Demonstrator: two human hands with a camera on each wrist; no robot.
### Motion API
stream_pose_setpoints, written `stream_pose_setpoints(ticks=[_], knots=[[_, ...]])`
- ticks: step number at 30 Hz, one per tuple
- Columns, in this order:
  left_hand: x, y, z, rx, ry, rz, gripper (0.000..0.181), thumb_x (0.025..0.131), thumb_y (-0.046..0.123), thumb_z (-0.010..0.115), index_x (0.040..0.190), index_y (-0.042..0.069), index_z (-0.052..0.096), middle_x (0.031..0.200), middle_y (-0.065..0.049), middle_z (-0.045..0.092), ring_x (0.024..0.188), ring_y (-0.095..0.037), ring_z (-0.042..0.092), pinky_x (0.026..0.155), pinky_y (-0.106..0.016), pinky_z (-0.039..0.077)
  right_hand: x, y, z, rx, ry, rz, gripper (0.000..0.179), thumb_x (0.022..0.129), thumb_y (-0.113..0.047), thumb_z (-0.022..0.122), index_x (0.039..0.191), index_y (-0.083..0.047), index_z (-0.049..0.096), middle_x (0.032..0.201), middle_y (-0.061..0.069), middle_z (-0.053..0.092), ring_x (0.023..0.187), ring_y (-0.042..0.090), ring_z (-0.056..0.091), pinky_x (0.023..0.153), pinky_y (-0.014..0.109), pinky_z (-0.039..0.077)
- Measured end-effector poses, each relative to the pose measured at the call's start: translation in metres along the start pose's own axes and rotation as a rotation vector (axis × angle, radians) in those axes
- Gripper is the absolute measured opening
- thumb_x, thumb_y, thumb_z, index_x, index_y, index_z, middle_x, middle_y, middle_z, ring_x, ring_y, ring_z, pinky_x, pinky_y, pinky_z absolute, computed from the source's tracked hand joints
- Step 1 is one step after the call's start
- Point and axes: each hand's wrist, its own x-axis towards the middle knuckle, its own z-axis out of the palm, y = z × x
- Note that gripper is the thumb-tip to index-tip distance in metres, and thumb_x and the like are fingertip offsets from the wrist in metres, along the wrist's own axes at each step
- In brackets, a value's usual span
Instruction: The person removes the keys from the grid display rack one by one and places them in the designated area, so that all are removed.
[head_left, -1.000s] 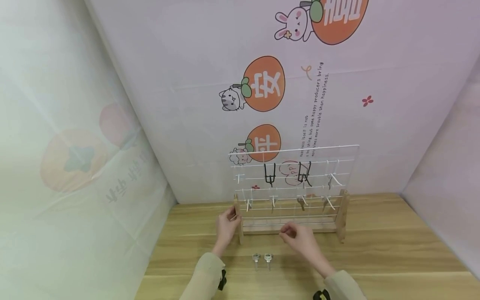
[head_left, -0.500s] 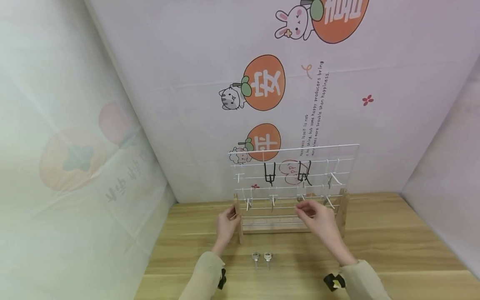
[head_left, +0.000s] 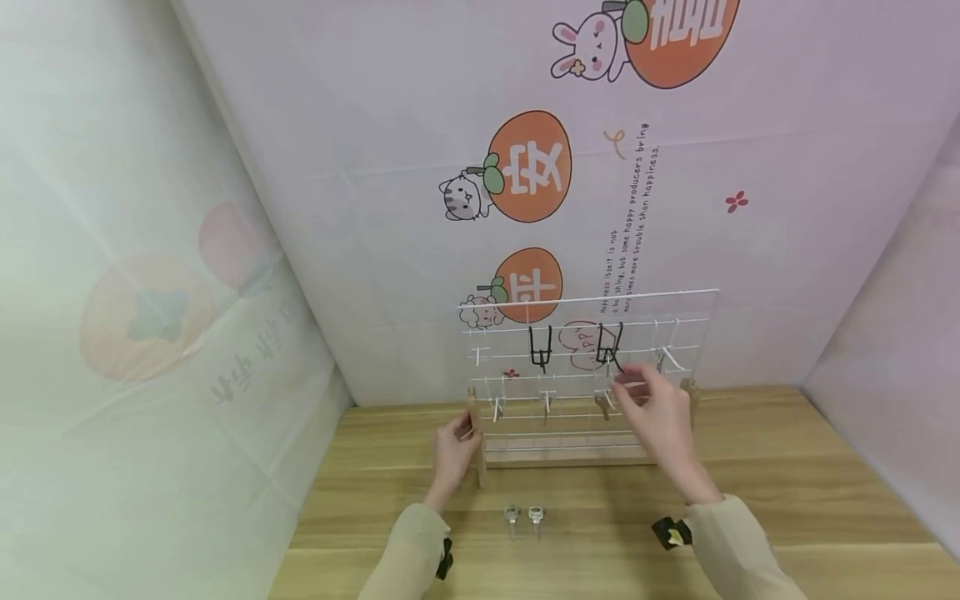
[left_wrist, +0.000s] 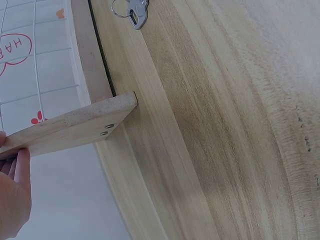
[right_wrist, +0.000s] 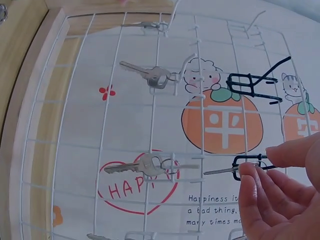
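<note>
My left hand (head_left: 453, 454) grips the left wooden post (head_left: 477, 437) of a white wire grid rack (head_left: 525, 379); in the left wrist view its fingers are partly cut off. At the right black hook (right_wrist: 243, 159) my right hand (right_wrist: 282, 192) has thumb and forefinger on either side of a key (right_wrist: 220, 171), pinching at its head, which the fingertips partly cover. The key's blade sticks out beyond the fingers, and its ring is hidden. More keys, such as one silver key (right_wrist: 125, 168), hang from white hooks lower on the grid.
Two keys (head_left: 512, 517) (head_left: 536, 517) lie side by side on the wooden table (head_left: 585, 567) in front of the rack. The left black hook (head_left: 540, 350) carries no key. Behind the rack stands a patterned cloth wall (head_left: 397, 275).
My right hand has risen from in front of the rack's bottom bar, past the lower hooks, to the right black hook and its key. The left hand has stayed on the post.
</note>
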Motion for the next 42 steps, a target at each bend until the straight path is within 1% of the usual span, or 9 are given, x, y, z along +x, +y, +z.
stream_pose_setpoints(ticks=[2, 5, 9, 15, 21, 26, 32, 38, 42], knots=[[0.000, 0.000, 0.001, 0.003, 0.002, -0.001, 0.042, 0.084, -0.013, 0.064, 0.124, -0.020, 0.054, 0.121, -0.041, 0.060, 0.110, -0.051, 0.065, 0.092, -0.042, 0.061, 0.003, 0.000, 0.001, -0.018, 0.022, -0.019, 0.024, 0.085, -0.001, 0.072, 0.108, 0.005, 0.065, 0.097, 0.022, 0.074, 0.075, 0.034, 0.074, 0.063, 0.012, 0.061], [0.002, -0.011, 0.001, -0.003, 0.012, 0.010, 0.042, 0.084, -0.011, 0.066, 0.124, -0.018, 0.055, 0.121, -0.039, 0.061, 0.109, -0.049, 0.066, 0.090, -0.037, 0.062, 0.007, 0.002, 0.005, -0.046, 0.057, -0.044, 0.027, 0.085, -0.001, 0.074, 0.109, 0.005, 0.065, 0.099, 0.023, 0.073, 0.073, 0.032, 0.073, 0.061, 0.026, 0.065], [0.002, -0.012, 0.002, -0.016, 0.014, 0.002, 0.042, 0.083, -0.010, 0.066, 0.124, -0.017, 0.057, 0.121, -0.039, 0.062, 0.109, -0.048, 0.066, 0.089, -0.034, 0.063, 0.012, 0.004, 0.010, -0.057, 0.087, -0.064, 0.029, 0.083, 0.000, 0.074, 0.110, 0.007, 0.064, 0.100, 0.022, 0.073, 0.071, 0.031, 0.072, 0.059, 0.023, 0.063], [0.001, -0.011, 0.002, -0.013, 0.013, -0.009, 0.041, 0.084, -0.008, 0.067, 0.123, -0.016, 0.058, 0.120, -0.037, 0.063, 0.109, -0.047, 0.067, 0.089, -0.033, 0.063, 0.017, 0.009, 0.016, -0.071, 0.103, -0.075, 0.032, 0.082, 0.000, 0.075, 0.111, 0.008, 0.063, 0.101, 0.023, 0.071, 0.070, 0.031, 0.071, 0.059, 0.042, 0.065], [0.001, -0.012, 0.002, -0.010, 0.022, 0.004, 0.040, 0.084, -0.008, 0.067, 0.122, -0.016, 0.059, 0.118, -0.037, 0.064, 0.108, -0.047, 0.067, 0.089, -0.035, 0.063, 0.022, 0.012, 0.019, -0.091, 0.101, -0.057, 0.032, 0.083, -0.002, 0.075, 0.110, 0.007, 0.063, 0.099, 0.022, 0.071, 0.070, 0.030, 0.072, 0.059, 0.038, 0.065], [0.002, -0.012, 0.002, 0.001, 0.024, 0.000, 0.041, 0.083, -0.009, 0.067, 0.123, -0.016, 0.058, 0.119, -0.038, 0.063, 0.108, -0.048, 0.067, 0.088, -0.035, 0.063, 0.024, 0.011, 0.018, -0.089, 0.086, -0.051, 0.031, 0.083, -0.002, 0.076, 0.109, 0.008, 0.062, 0.098, 0.023, 0.071, 0.072, 0.032, 0.072, 0.062, 0.044, 0.065], [0.003, -0.010, 0.002, 0.005, 0.032, -0.020, 0.041, 0.084, -0.008, 0.067, 0.123, -0.015, 0.059, 0.120, -0.037, 0.063, 0.109, -0.047, 0.067, 0.089, -0.033, 0.063, 0.025, 0.010, 0.019, -0.086, 0.071, -0.051, 0.029, 0.083, -0.001, 0.076, 0.108, 0.007, 0.062, 0.098, 0.024, 0.071, 0.074, 0.032, 0.072, 0.063, 0.043, 0.065], [0.002, -0.010, 0.002, 0.008, 0.026, 0.010, 0.040, 0.084, -0.009, 0.067, 0.122, -0.016, 0.059, 0.119, -0.038, 0.063, 0.108, -0.048, 0.067, 0.088, -0.036, 0.063, 0.027, 0.009, 0.019, -0.100, 0.077, -0.072, 0.024, 0.084, -0.001, 0.074, 0.105, 0.006, 0.063, 0.094, 0.021, 0.072, 0.072, 0.030, 0.072, 0.062, 0.040, 0.065], [0.003, -0.011, 0.002, 0.012, 0.026, 0.010, 0.040, 0.084, -0.009, 0.067, 0.122, -0.017, 0.059, 0.118, -0.038, 0.063, 0.108, -0.048, 0.067, 0.088, -0.036, 0.063, 0.027, 0.009, 0.019, -0.097, 0.083, -0.074, 0.021, 0.084, 0.001, 0.072, 0.104, 0.006, 0.064, 0.093, 0.021, 0.072, 0.072, 0.030, 0.072, 0.062, 0.039, 0.065]])
